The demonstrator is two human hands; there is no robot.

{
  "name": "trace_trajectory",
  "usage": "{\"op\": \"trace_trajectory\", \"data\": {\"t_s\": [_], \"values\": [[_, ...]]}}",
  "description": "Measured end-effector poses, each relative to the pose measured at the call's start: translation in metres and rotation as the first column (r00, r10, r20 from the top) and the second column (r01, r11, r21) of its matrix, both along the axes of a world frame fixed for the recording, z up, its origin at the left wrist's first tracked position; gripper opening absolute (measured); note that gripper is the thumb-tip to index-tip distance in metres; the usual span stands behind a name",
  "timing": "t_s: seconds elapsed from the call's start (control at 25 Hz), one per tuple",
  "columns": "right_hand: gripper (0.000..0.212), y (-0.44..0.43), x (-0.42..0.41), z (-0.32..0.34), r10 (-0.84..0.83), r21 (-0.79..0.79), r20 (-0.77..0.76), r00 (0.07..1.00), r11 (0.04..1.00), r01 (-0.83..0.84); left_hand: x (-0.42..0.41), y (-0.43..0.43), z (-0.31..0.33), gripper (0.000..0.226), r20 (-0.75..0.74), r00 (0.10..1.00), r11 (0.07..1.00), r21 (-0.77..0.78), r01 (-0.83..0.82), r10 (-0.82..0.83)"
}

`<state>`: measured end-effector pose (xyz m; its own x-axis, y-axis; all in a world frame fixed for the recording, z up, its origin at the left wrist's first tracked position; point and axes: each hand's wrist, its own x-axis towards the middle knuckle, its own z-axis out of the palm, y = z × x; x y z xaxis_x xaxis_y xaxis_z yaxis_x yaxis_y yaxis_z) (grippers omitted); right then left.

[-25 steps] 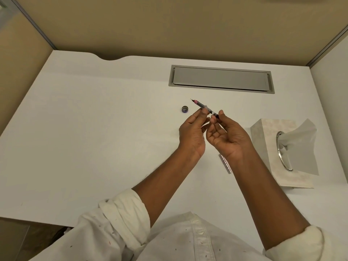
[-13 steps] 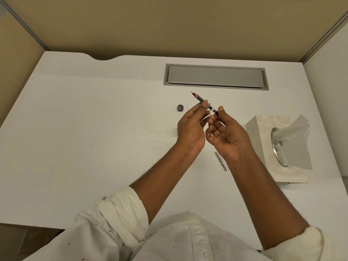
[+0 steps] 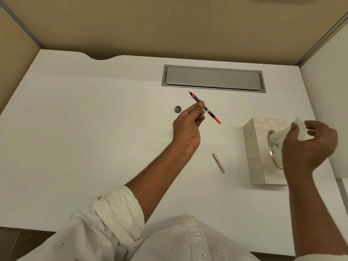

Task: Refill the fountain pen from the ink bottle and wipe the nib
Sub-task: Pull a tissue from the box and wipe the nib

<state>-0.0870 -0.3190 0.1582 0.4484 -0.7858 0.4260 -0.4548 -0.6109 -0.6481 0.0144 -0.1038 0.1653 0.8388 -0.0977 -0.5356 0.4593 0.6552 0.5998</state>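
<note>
My left hand holds the fountain pen's inner section between thumb and fingertips above the white desk. Its dark nib points away to the upper left and its orange end points right. A small round ink bottle, dark with a purple inside, stands just left of those fingers. The pen's silver-pink barrel lies loose on the desk below. My right hand, blurred, is over the tissue box. Its thumb and fingers are spread on either side of the sticking-up tissue.
A grey metal cable hatch is set flush into the desk beyond the pen. Beige partition walls close the desk at the back and left, and a white wall at the right. The desk's front edge runs by my white sleeves.
My right hand has let go of the pen's rear end and swung right to the tissue box. The left hand alone keeps the pen, and its orange end now shows.
</note>
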Motion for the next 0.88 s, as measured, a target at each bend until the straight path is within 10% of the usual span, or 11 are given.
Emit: {"op": "trace_trajectory", "data": {"t_s": [0.24, 0.44, 0.88], "values": [[0.075, -0.037, -0.009, -0.022, -0.076, 0.1, -0.467, 0.881, 0.985, 0.138, 0.001, 0.0, 0.0, 0.007, -0.024, 1.0, 1.0, 0.0, -0.007, 0.007], [0.028, -0.034, -0.004, -0.038, 0.025, 0.12, -0.432, 0.902, 0.992, 0.03, 0.0, 0.002, 0.003, 0.008, -0.032, 0.999, 1.0, 0.011, -0.009, 0.009], [0.026, -0.041, -0.004, -0.023, 0.017, 0.103, -0.306, 0.952, 0.995, 0.016, -0.001, 0.003, 0.004, 0.009, -0.06, 0.998, 0.999, 0.04, 0.001, 0.001]]}}
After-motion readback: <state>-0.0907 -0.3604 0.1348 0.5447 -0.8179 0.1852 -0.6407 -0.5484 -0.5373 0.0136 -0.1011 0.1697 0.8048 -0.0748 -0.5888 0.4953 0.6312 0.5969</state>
